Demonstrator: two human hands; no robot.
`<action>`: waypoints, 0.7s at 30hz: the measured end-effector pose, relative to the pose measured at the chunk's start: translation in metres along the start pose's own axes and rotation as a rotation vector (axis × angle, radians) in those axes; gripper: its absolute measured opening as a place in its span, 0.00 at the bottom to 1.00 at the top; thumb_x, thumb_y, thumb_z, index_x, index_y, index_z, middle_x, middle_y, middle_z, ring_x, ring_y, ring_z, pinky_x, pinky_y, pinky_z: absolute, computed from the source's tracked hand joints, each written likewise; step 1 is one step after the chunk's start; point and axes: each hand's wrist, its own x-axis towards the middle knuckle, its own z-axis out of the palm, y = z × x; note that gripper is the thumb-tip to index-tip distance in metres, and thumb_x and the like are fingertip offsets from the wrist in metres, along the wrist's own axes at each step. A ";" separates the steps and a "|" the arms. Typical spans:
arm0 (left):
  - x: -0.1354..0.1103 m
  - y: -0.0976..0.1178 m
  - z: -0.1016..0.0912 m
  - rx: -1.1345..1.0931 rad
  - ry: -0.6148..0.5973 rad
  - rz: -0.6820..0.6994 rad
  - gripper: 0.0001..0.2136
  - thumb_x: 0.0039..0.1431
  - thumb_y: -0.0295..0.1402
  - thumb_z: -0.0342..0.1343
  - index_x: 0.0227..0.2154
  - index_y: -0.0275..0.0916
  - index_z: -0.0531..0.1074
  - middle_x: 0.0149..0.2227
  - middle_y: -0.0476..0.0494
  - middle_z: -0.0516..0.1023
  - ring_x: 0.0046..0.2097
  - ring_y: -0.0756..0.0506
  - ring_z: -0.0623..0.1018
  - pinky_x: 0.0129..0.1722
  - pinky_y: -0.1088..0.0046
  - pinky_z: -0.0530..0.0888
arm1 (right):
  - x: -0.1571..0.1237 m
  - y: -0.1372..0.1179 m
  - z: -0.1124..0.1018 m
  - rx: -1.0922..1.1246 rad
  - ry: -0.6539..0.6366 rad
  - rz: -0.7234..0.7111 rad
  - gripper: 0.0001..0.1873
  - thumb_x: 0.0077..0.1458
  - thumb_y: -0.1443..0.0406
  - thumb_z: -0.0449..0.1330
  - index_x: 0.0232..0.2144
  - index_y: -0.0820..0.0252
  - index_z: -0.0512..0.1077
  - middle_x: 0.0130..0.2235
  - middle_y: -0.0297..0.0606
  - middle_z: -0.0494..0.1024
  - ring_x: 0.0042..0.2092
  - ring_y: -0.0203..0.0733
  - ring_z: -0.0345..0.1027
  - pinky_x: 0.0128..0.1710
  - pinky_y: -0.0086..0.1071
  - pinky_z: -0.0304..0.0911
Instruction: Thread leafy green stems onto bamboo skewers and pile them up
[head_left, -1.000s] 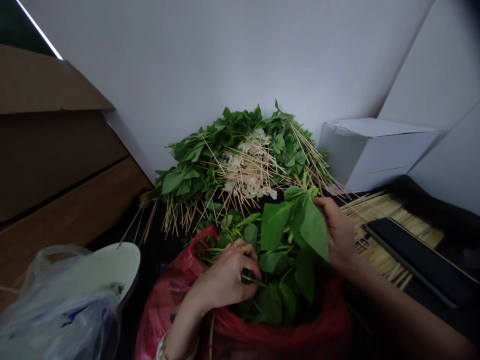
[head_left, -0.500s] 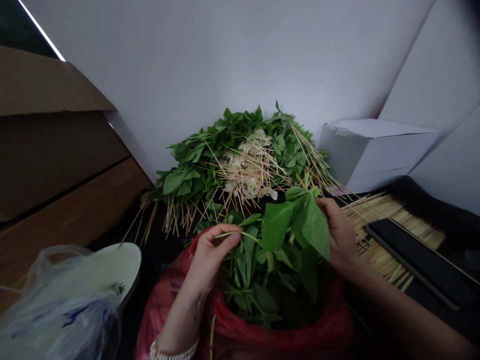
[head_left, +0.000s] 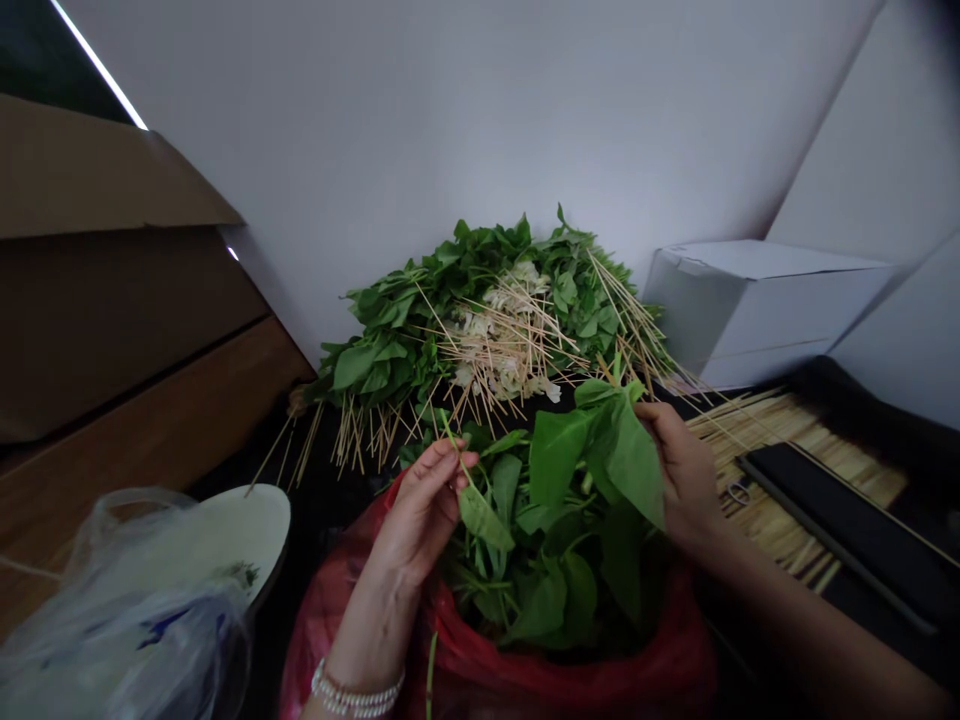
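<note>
A red plastic bag [head_left: 480,670] full of loose green leaves [head_left: 547,590] sits right in front of me. My left hand [head_left: 420,510] is lifted above the bag's left side, its fingertips pinched on the thin stem of a single green leaf [head_left: 480,515] that hangs down from them. My right hand [head_left: 686,475] is at the bag's right side, closed on a small bunch of large green leaves [head_left: 600,450] held upright. Beyond the bag lies a heap of leaves threaded on thin wooden skewers [head_left: 495,330].
A white plate [head_left: 247,525] and a clear plastic bag [head_left: 127,620] lie at the lower left. Brown cardboard [head_left: 112,300] stands on the left. At the right are a white box [head_left: 750,305], a bamboo mat [head_left: 795,455] with a black flat object [head_left: 840,520].
My left hand came up out of the bag, drawing out one leaf by its stem; it now hangs from my fingertips. My right hand kept its bunch nearly still.
</note>
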 end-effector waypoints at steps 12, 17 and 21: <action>-0.020 0.019 -0.009 -0.203 -0.136 0.172 0.11 0.43 0.42 0.73 0.25 0.46 0.78 0.19 0.56 0.73 0.18 0.56 0.63 0.19 0.81 0.64 | 0.000 0.003 0.002 0.018 -0.008 0.024 0.13 0.68 0.59 0.47 0.39 0.56 0.70 0.32 0.35 0.77 0.30 0.38 0.69 0.29 0.30 0.62; -0.025 0.013 0.000 0.224 -0.298 0.146 0.23 0.54 0.60 0.55 0.23 0.47 0.82 0.25 0.45 0.79 0.18 0.53 0.63 0.19 0.73 0.61 | 0.000 0.005 0.002 0.023 -0.005 0.029 0.14 0.68 0.58 0.47 0.40 0.56 0.70 0.33 0.36 0.77 0.32 0.39 0.70 0.31 0.31 0.63; -0.025 -0.027 0.020 1.007 -0.466 0.220 0.15 0.57 0.48 0.61 0.33 0.42 0.83 0.33 0.40 0.81 0.36 0.40 0.77 0.37 0.65 0.70 | 0.001 0.005 0.003 0.017 0.004 0.023 0.13 0.68 0.59 0.47 0.40 0.57 0.70 0.33 0.35 0.77 0.32 0.39 0.70 0.31 0.31 0.63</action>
